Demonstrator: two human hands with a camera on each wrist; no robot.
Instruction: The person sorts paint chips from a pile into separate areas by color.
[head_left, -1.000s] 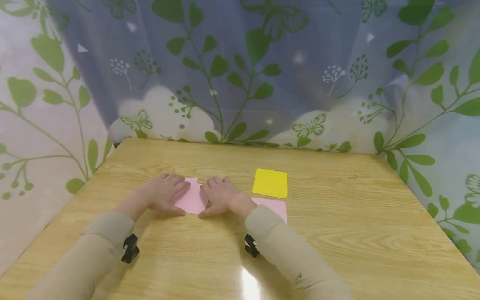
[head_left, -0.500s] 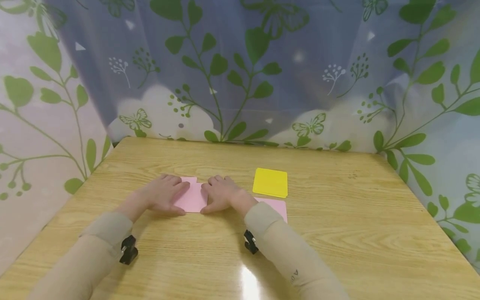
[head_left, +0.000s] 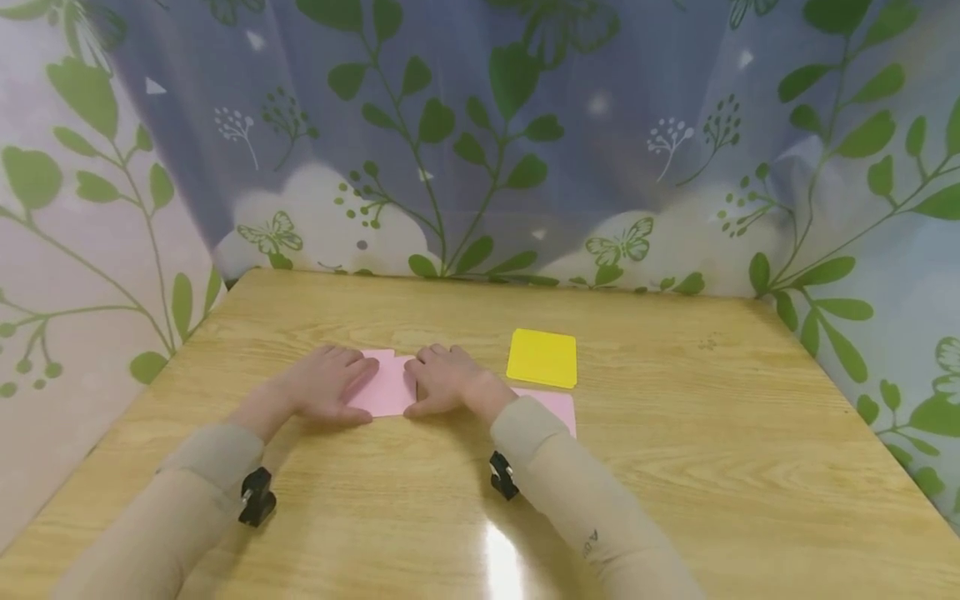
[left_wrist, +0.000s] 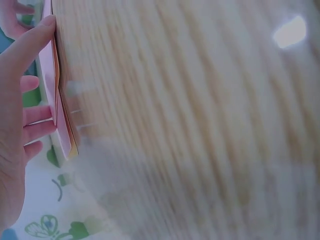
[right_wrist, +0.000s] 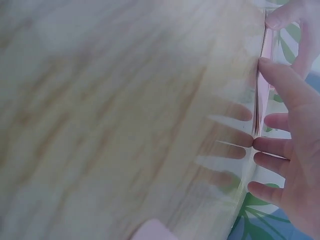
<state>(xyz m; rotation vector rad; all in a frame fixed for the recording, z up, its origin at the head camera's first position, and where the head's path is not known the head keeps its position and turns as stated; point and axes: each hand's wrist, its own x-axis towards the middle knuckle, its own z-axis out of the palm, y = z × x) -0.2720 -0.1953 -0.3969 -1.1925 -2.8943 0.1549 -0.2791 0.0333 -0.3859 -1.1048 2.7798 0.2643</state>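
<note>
Pink folded paper (head_left: 386, 387) lies on the near-left part of the table (head_left: 675, 467), pressed flat under my left hand (head_left: 326, 383) and right hand (head_left: 442, 382), fingers spread. I judge I'm creasing; next needs firm, even pressing along the fold.

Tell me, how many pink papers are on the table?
2: one folded pink paper under both hands, another pink paper partly hidden beside the right sleeve.
</note>
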